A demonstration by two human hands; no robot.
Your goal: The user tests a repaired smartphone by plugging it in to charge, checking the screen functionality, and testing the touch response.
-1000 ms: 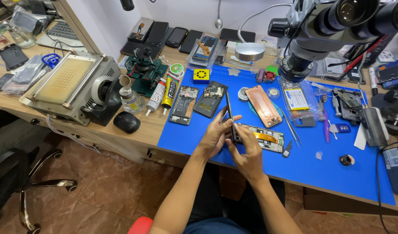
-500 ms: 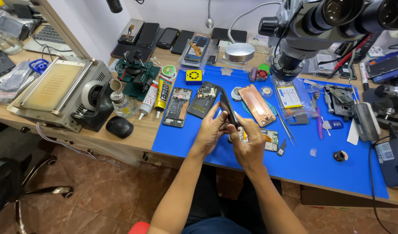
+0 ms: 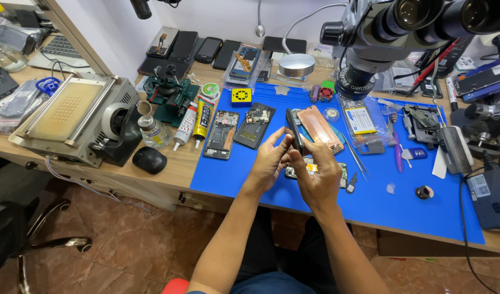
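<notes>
Dark phone point(image 3: 294, 130) held edge-up above the blue mat point(image 3: 369, 212), pinched between left hand point(image 3: 270, 162) and right hand point(image 3: 315, 177), open phone point(image 3: 315, 170) lying beneath them, glue tubes point(image 3: 198, 117) and microscope point(image 3: 402, 32) on the desk point(image 3: 168, 169)

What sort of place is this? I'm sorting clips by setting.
Most likely a phone repair bench. Both hands, left hand and right hand, hold a dark phone over a blue work mat, with opened phones and a stereo microscope nearby.
</notes>
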